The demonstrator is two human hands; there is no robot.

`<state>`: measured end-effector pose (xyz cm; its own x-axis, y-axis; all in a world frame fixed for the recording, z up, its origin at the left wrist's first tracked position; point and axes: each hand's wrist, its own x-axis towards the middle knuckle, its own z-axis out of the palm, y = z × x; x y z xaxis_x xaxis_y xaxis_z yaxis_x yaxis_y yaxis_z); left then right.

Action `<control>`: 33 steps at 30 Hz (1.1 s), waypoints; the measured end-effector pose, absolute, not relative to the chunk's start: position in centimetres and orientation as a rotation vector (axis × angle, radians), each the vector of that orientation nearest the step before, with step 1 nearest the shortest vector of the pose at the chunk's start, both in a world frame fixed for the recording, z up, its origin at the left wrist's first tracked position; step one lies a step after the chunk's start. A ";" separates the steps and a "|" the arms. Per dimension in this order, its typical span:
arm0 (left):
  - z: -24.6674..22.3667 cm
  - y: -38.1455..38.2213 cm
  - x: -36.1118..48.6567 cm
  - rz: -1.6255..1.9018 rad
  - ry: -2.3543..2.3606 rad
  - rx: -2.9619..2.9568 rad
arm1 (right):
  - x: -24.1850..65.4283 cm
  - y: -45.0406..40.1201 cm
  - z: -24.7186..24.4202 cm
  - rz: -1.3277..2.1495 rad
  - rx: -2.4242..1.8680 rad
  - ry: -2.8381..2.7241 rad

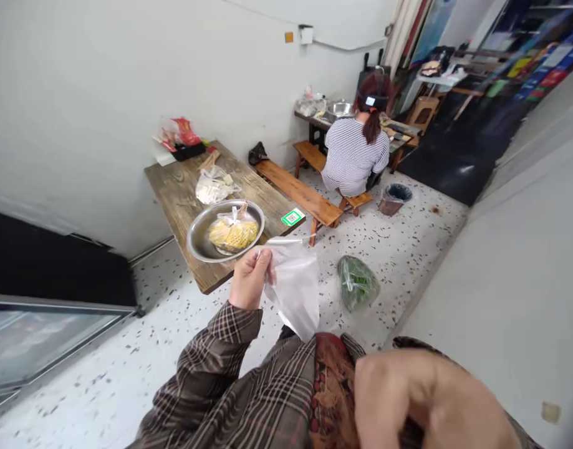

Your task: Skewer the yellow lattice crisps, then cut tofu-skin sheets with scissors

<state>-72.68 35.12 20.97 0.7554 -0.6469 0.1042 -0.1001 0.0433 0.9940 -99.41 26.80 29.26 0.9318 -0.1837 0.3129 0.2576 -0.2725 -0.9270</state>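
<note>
My left hand (251, 272) is closed on the top edge of a thin white plastic bag (295, 284), which hangs flat to the right of my fingers. Large and blurred, my right hand (426, 399) is close to the camera at the lower right; its fingers look bent, but whether they hold anything cannot be made out. Just beyond my left hand, a steel basin (196, 232) stands on the wooden table (174, 190). In it lies a clear bag of yellow, lattice-like food pieces (234, 236) with sticks poking out. Behind the basin is a bag of pale pieces (212, 187).
A green-filled plastic bag (358, 282) sits on the speckled floor. A wooden bench (298, 190) extends beyond the table towards a person in a striped top (354, 149), seated at another table. A lined bin (394, 198) stands nearby. A wall rises on the right.
</note>
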 end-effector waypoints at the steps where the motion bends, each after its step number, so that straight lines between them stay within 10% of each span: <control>1: 21.2 35.1 -73.4 -0.439 -0.675 1.523 | -99.2 25.4 29.1 -0.434 -1.741 -0.089; 11: 22.0 34.9 -74.3 -0.334 -0.699 1.694 | -88.4 19.0 19.8 -0.562 -2.014 0.159; 33: 18.3 33.2 -58.9 -0.038 -0.693 1.850 | -73.0 15.5 19.6 -0.349 -1.899 0.203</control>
<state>-58.87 33.18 18.27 0.8281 -0.4753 0.2973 -0.4400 -0.2226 0.8700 -72.97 15.54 19.57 0.9412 -0.3068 0.1416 0.0279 -0.3472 -0.9374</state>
